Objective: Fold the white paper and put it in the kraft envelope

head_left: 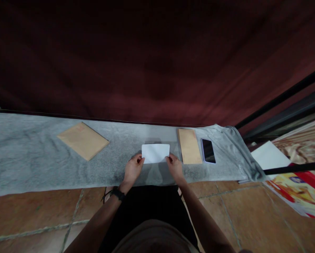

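The white, rectangular sheet of paper is between the two hands, at the middle of the long tabletop covered in grey plush cloth, in front of the person. It should be very light and easily bent, perhaps folded to this size, and likely to crease or tear under a hard pull. The side edges near the lower corners look like the best hold, with a gentle, even pinch that keeps it flat. The left hand has its thumb and fingers closed together on the lower left corner; the right hand pinches the lower right corner the same way. Whether the paper touches the cloth or is lifted just above it, I cannot tell

Just beyond the right hand lies a tan, oblong paper envelope or stack of them, and right beside that a dark-screened phone with a pale purple edge. Well apart on the left, a broader tan paper envelope lies at a slant. A dark red hanging cloth bounds the far side; nothing stands between the hands and the paper
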Tool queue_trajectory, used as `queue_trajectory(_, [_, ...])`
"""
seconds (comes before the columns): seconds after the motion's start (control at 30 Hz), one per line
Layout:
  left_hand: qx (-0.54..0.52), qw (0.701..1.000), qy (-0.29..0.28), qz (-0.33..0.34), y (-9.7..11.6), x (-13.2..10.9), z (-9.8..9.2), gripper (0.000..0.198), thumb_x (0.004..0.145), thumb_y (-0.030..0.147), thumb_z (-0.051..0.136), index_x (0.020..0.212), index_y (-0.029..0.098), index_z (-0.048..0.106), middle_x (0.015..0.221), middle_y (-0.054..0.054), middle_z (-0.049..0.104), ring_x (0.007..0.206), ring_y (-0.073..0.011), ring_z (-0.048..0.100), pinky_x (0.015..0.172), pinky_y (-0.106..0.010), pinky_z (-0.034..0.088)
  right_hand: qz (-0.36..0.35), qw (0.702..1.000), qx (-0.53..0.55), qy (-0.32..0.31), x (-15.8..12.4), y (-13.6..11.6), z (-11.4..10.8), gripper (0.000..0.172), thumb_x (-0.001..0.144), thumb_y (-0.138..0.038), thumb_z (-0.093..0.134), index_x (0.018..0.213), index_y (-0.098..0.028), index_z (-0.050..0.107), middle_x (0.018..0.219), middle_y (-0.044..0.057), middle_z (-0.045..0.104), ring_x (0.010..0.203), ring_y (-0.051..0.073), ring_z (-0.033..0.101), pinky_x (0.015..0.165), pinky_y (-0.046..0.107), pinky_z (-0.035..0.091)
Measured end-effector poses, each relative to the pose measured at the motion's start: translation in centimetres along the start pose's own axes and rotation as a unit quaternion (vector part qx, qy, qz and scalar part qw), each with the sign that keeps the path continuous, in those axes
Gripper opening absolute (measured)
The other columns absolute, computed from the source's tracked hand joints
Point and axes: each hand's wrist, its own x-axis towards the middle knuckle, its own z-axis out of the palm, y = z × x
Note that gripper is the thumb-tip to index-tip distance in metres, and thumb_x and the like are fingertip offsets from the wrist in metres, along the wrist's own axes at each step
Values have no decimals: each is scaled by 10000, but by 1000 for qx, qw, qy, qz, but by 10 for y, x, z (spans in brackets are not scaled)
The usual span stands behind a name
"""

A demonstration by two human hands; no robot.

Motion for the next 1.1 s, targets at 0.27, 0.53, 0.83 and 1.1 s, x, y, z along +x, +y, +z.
queue_trajectory(0.27, [79, 996, -6, -32, 13, -2, -2, 286, 944, 305, 544, 1184, 205, 663, 934, -50, 768, 792, -185, 704, 701, -266, 483, 20, 998, -59, -7, 2, -7, 2, 249, 993, -322, 472, 1069, -222, 687, 1012, 64, 745, 932, 216, 696, 814, 274, 487])
queue_trajectory(0.53, [112, 992, -12, -63, 22, -2, -3, 404, 940, 297, 541, 1331, 206, 585, 961, -63, 768, 855, -217, 717, 708, -284, 490, 27, 995, -97, -6, 3, -12, 4, 282, 1000, -272, 470, 1218, -212, 639, 1086, 80, 735, 990, 215, 696, 862, 282, 486])
queue_trajectory(0.83, [174, 984, 4, -46, 23, -4, 2, 425, 960, 299, 491, 1367, 192, 548, 980, -78, 755, 889, -224, 714, 764, -296, 508, -16, 988, -147, 39, -1, -14, 8, 315, 1003, -270, 449, 1278, -201, 585, 1134, 127, 694, 1013, 258, 656, 879, 350, 498])
queue_trajectory(1.1, [215, 961, 34, 173, 17, -10, 26, 481, 975, 221, 379, 1433, 151, 509, 1412, -165, 587, 1348, -303, 511, 1119, -473, 401, -134, 991, -22, 18, -9, -35, 25, 449, 1027, -241, 348, 1440, -164, 507, 1459, 143, 537, 1354, 252, 481, 1133, 456, 401])
